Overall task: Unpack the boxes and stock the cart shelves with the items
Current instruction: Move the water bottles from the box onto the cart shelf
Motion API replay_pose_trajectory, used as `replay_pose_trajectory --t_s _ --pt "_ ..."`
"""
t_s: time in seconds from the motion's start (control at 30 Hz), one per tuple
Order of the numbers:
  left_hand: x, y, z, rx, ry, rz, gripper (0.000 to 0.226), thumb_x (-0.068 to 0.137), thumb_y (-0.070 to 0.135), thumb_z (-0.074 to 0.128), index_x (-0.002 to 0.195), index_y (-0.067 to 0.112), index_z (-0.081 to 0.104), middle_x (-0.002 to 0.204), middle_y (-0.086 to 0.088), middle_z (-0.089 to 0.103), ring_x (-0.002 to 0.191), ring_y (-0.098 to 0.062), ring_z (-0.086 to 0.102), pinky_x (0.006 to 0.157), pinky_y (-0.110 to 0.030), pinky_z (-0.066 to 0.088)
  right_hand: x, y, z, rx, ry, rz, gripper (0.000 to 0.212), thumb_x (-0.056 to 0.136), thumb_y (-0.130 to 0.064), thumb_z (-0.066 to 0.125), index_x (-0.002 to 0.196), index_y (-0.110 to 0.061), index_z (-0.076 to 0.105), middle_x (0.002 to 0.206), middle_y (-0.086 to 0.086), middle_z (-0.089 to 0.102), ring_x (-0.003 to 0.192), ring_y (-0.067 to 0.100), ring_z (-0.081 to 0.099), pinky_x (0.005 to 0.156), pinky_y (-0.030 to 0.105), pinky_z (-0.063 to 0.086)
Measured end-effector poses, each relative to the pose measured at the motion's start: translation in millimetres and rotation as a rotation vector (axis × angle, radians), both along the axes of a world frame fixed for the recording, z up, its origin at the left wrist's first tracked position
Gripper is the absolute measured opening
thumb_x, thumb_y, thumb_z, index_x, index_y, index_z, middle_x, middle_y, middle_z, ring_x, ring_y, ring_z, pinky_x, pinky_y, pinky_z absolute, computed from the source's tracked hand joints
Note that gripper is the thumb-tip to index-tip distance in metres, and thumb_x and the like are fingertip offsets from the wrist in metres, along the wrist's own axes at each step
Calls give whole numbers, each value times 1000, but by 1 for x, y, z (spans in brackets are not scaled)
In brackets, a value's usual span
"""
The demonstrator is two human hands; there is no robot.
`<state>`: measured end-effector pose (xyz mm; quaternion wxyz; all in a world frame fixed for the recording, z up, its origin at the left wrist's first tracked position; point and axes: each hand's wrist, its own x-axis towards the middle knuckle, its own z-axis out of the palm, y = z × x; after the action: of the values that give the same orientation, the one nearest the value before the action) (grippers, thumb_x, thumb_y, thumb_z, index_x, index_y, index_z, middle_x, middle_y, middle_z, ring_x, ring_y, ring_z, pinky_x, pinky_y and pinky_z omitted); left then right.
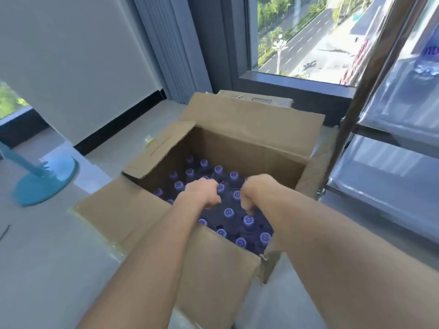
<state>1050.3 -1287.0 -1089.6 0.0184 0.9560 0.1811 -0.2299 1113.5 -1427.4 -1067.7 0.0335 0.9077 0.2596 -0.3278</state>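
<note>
The floor [59, 269] is pale grey and glossy, lit by strong daylight. A white wall [71, 55] stands at the left, edged at its foot by a black skirting board [118, 124]. Grey pleated curtains [166, 43] hang beside a dark-framed window [297, 36], which overlooks a road and trees far below. A blue disc-shaped stand base [45, 184] rests on the floor at the left.

Matt brown cardboard box [133, 224], creased flaps; bottles [248, 227] of dark glossy plastic with smooth purple caps; cart shelves [384, 184] of shiny grey plastic on a metal post [351, 119].
</note>
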Motion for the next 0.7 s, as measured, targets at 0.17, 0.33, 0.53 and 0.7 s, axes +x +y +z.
replay_pose_trajectory --t_s 0.17,0.33,0.53,0.7 --pt "10 -35 -36 -237 49 87 33 79 45 68 98 20 60 111 -8 65 100 -30 63 82 -37 53 23 -54 -38 170 -235 -105 16 79 -25 57 92 -19 62 100 7 66 90 31 65 65 30 43" --pt "20 -75 -81 -278 182 100 44 83 41 74 116 14 62 118 -12 65 106 -33 64 79 -35 46 25 -47 -42 294 -237 -266 13 80 -26 63 88 -17 57 104 12 65 95 34 65 65 30 41" --pt "27 -76 -85 -269 41 88 12 84 23 67 92 15 65 112 -12 66 105 -33 63 83 -36 49 25 -41 -51 412 -267 -358 7 85 -19 56 91 -15 55 109 13 63 102 35 63 69 30 40" --pt "15 -42 -33 -558 -363 313 19 63 24 76 58 13 62 60 2 61 57 -15 55 51 -21 37 36 -46 -36 618 -141 -613 27 83 -16 52 106 -11 64 114 15 64 106 37 60 76 28 40"
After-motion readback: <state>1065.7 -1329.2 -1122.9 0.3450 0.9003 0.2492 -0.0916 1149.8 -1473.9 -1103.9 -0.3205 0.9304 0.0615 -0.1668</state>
